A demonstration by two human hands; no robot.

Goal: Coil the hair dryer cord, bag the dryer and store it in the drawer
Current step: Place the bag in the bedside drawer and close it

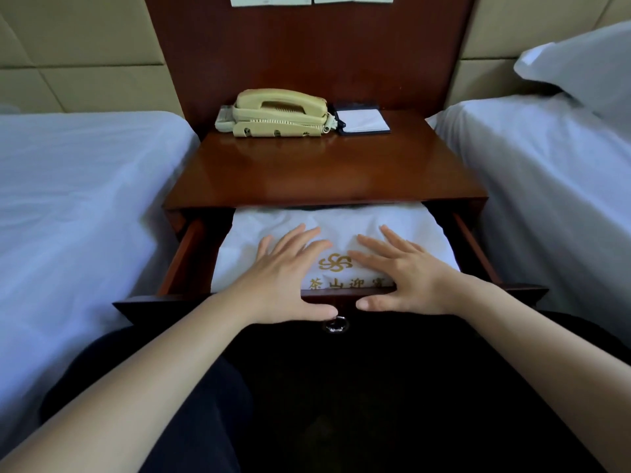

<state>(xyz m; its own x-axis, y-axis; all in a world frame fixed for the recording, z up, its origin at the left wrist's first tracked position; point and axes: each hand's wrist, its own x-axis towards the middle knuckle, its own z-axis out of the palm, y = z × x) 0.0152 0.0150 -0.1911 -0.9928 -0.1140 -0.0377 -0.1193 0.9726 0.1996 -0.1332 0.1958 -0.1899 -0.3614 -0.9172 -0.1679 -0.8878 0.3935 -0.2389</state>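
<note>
A white cloth bag with a gold emblem and gold lettering lies flat in the open drawer of the wooden nightstand. The hair dryer and its cord are hidden; I cannot see them. My left hand rests palm down on the left half of the bag, fingers spread. On the right half my right hand lies the same way. Both thumbs hang over the drawer's dark front panel, just above its round metal knob.
A beige corded telephone and a notepad in a dark holder stand at the back of the nightstand top. White-sheeted beds flank the nightstand, left and right. My dark-clad knees are below the drawer.
</note>
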